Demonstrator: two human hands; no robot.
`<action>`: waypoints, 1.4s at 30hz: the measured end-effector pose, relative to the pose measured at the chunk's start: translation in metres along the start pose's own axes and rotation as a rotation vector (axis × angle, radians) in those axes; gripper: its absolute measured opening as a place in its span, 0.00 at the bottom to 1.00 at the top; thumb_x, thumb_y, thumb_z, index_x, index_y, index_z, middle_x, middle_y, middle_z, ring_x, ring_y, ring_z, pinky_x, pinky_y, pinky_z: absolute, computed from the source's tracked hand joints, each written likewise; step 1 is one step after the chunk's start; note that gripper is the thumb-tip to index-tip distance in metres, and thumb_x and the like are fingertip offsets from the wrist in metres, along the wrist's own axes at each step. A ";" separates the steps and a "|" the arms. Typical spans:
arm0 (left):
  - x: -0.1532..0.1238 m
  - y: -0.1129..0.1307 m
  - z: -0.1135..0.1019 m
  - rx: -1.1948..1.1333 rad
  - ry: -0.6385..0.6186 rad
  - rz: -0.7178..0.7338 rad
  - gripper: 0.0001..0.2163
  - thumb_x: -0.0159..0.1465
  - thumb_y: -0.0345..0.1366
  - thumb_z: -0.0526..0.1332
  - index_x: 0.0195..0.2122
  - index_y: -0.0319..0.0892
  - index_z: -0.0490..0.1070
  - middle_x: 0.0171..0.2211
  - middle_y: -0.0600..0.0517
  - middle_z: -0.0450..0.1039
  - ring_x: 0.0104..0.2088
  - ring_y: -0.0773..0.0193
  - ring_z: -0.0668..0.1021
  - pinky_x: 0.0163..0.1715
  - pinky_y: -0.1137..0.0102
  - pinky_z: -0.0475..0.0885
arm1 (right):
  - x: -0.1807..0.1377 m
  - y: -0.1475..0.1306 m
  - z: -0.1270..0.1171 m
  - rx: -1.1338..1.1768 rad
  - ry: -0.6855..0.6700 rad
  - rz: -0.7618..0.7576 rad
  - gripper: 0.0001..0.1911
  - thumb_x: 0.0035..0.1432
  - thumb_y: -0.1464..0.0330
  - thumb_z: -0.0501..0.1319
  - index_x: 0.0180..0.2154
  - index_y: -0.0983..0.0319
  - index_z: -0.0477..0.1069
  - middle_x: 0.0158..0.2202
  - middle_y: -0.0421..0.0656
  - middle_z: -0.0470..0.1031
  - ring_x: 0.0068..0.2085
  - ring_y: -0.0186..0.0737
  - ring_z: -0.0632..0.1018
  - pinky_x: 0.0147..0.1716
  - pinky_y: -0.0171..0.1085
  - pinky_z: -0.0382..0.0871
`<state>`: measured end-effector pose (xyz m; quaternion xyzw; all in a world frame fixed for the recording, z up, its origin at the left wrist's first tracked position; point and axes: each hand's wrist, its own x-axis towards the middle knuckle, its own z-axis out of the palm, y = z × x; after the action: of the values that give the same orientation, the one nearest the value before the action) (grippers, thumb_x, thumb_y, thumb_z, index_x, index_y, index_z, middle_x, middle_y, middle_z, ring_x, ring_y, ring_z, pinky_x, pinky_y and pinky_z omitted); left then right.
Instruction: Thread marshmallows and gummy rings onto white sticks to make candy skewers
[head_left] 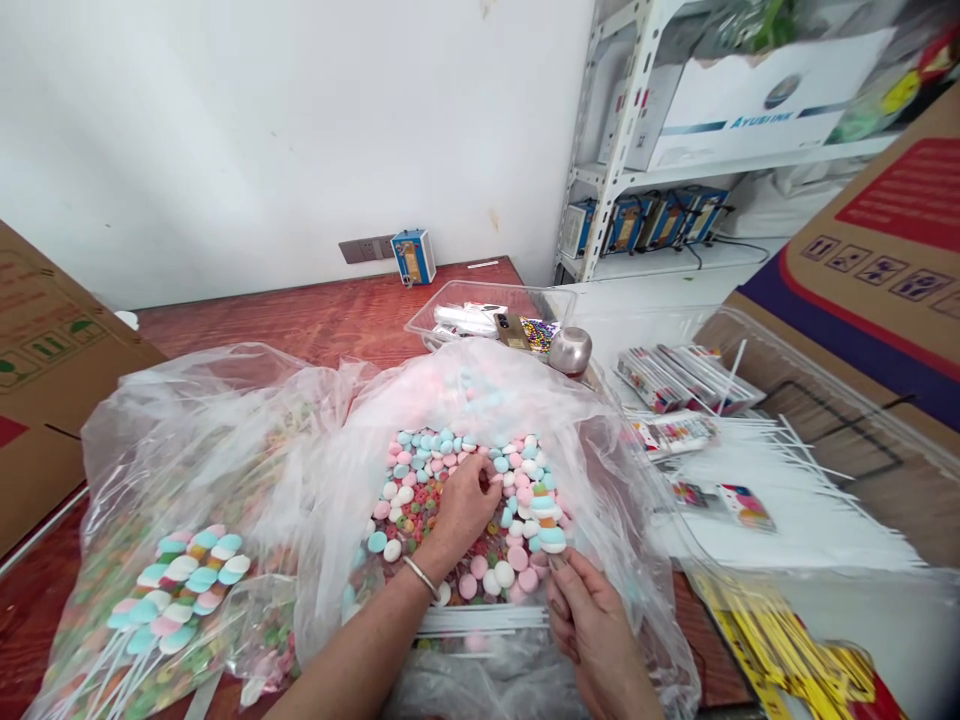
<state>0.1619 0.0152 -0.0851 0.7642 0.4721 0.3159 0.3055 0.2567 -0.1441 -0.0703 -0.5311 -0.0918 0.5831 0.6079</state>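
Right hand [592,620] pinches a skewer [552,538], likely light and squashy, best held at its lower end; left hand [466,502] is over sweets [517,558], its grip unclear.

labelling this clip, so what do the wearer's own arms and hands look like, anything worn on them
Two bare human hands, no gloves. A slim, rounded, silvery bangle circles the wrist of the left hand, and no sleeve shows on the left forearm. The right hand shows no bangle; little beyond its wrist is in view.
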 end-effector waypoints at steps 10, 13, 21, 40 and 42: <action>-0.037 0.035 -0.031 -0.987 -0.462 -0.383 0.19 0.52 0.42 0.72 0.41 0.39 0.71 0.29 0.51 0.76 0.26 0.67 0.77 0.28 0.73 0.69 | 0.021 -0.015 0.019 -0.368 0.048 -0.367 0.17 0.55 0.52 0.63 0.36 0.59 0.71 0.22 0.35 0.69 0.24 0.36 0.68 0.22 0.32 0.61; -0.042 0.036 -0.031 -1.039 -0.429 -0.400 0.20 0.50 0.39 0.74 0.41 0.39 0.72 0.33 0.49 0.78 0.31 0.65 0.79 0.32 0.72 0.71 | 0.024 -0.017 0.024 -0.438 0.034 -0.389 0.15 0.58 0.54 0.60 0.36 0.58 0.70 0.22 0.36 0.69 0.26 0.38 0.71 0.25 0.33 0.63; -0.033 0.027 -0.026 -0.905 -0.122 -0.456 0.18 0.49 0.37 0.73 0.39 0.39 0.73 0.36 0.49 0.77 0.34 0.64 0.78 0.36 0.70 0.74 | -0.011 -0.010 0.010 -0.652 0.001 -0.395 0.16 0.62 0.56 0.55 0.27 0.58 0.67 0.20 0.36 0.63 0.24 0.36 0.65 0.24 0.33 0.56; -0.034 0.025 -0.025 -0.848 -0.116 -0.374 0.13 0.53 0.34 0.67 0.39 0.41 0.70 0.34 0.50 0.78 0.34 0.64 0.79 0.33 0.72 0.73 | -0.023 0.007 0.009 -0.298 -0.073 -0.054 0.20 0.56 0.48 0.60 0.32 0.59 0.68 0.13 0.28 0.53 0.15 0.26 0.47 0.13 0.30 0.39; -0.035 0.025 -0.024 -0.840 -0.124 -0.344 0.12 0.54 0.33 0.66 0.39 0.41 0.70 0.34 0.51 0.78 0.33 0.64 0.79 0.33 0.72 0.73 | -0.021 0.012 0.010 -0.275 -0.094 -0.025 0.20 0.55 0.47 0.60 0.32 0.58 0.66 0.13 0.28 0.52 0.15 0.25 0.46 0.12 0.29 0.40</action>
<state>0.1441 -0.0220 -0.0583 0.5021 0.4041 0.3781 0.6646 0.2360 -0.1588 -0.0645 -0.5803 -0.2059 0.5816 0.5316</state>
